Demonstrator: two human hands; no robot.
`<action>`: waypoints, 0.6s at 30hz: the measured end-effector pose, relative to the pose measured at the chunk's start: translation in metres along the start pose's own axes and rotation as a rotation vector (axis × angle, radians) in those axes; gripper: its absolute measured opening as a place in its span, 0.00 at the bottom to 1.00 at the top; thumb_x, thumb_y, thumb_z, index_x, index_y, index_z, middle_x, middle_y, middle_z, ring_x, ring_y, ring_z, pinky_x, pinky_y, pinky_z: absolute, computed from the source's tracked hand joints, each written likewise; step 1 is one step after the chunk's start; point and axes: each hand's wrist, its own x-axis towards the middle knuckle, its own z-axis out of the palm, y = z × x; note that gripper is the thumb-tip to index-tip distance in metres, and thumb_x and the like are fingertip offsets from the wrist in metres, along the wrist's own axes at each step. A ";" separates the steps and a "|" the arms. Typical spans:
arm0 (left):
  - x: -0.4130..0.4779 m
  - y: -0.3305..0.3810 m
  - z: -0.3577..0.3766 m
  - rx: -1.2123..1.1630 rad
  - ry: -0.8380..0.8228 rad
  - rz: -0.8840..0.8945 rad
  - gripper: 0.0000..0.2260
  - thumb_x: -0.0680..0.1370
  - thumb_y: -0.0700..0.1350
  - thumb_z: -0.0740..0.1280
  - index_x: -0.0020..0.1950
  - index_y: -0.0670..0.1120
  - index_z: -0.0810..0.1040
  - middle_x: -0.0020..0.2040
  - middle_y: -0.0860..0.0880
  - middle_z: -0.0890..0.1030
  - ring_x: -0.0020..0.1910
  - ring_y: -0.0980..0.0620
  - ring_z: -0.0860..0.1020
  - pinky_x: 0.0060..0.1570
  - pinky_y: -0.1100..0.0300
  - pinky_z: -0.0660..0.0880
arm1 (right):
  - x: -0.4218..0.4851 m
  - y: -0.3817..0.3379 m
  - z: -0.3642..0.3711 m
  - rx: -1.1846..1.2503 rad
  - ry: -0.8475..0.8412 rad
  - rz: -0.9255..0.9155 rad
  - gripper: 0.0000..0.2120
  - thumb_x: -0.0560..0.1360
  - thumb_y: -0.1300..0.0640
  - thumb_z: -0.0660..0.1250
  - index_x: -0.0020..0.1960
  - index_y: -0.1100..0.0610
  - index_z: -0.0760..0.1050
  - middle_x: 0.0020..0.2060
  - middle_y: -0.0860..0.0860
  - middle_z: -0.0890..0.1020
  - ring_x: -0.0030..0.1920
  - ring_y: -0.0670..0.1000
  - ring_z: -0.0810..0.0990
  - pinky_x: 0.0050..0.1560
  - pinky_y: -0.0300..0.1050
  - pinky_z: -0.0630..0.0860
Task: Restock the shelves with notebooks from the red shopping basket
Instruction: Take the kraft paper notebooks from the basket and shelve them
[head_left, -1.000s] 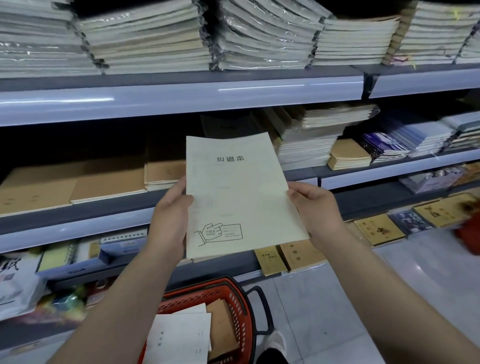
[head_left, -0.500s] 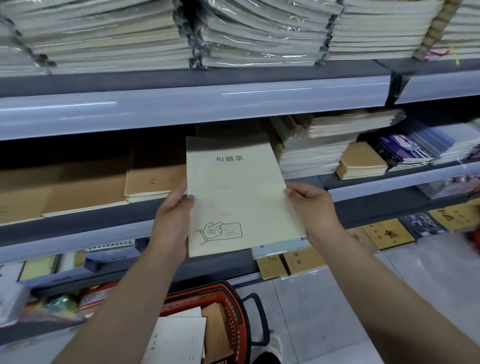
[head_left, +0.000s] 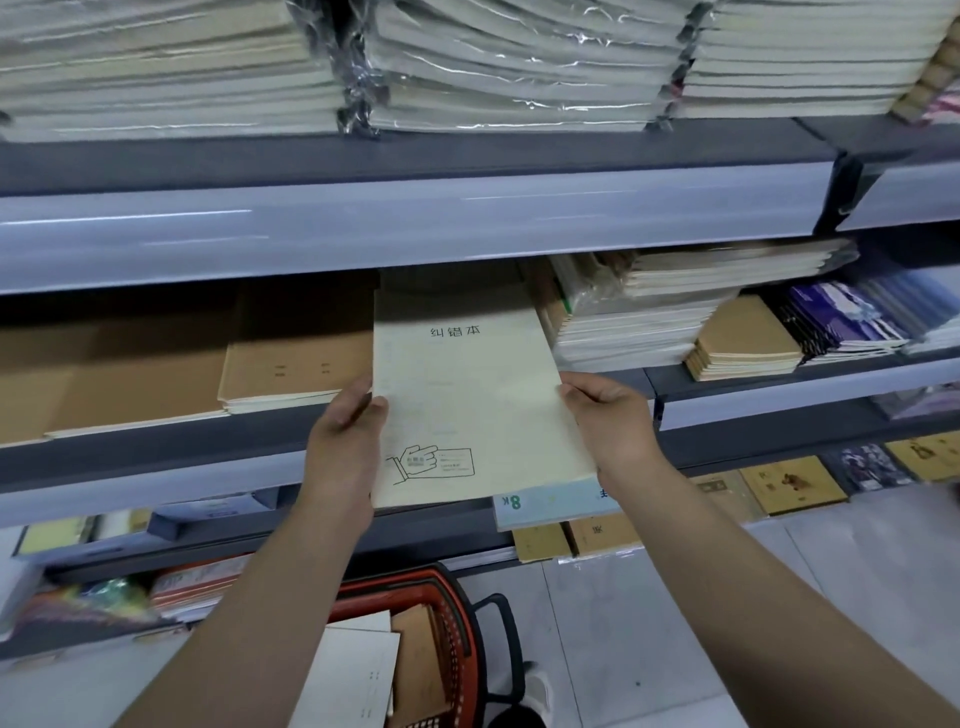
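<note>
Grey shelf (head_left: 415, 161), flat matte notebook (head_left: 467, 395), both hands gripping

A grey tiled floor (head_left: 649, 623) is stretching out at five o'clock, and a white shoe (head_left: 537, 691) is peeking into view beside a black handle (head_left: 501, 649) at six o'clock.
</note>
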 end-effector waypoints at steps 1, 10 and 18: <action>0.002 -0.001 0.002 0.000 0.004 -0.003 0.18 0.82 0.38 0.58 0.58 0.58 0.82 0.56 0.52 0.84 0.57 0.46 0.81 0.55 0.45 0.79 | 0.004 0.001 0.001 0.000 0.005 0.002 0.08 0.78 0.64 0.66 0.54 0.59 0.83 0.50 0.53 0.85 0.51 0.53 0.83 0.59 0.50 0.78; -0.002 -0.005 0.005 0.122 -0.151 0.099 0.22 0.79 0.31 0.61 0.68 0.52 0.76 0.58 0.57 0.83 0.58 0.57 0.80 0.64 0.54 0.73 | 0.028 0.012 0.011 0.002 0.080 0.021 0.05 0.76 0.62 0.69 0.50 0.59 0.82 0.40 0.45 0.82 0.39 0.40 0.77 0.43 0.27 0.74; -0.005 -0.012 -0.008 0.463 -0.264 0.139 0.29 0.75 0.37 0.71 0.70 0.59 0.67 0.57 0.64 0.80 0.53 0.67 0.78 0.49 0.67 0.79 | 0.042 0.011 0.019 -0.092 0.183 -0.118 0.04 0.74 0.58 0.72 0.44 0.58 0.78 0.36 0.47 0.80 0.36 0.42 0.76 0.39 0.27 0.70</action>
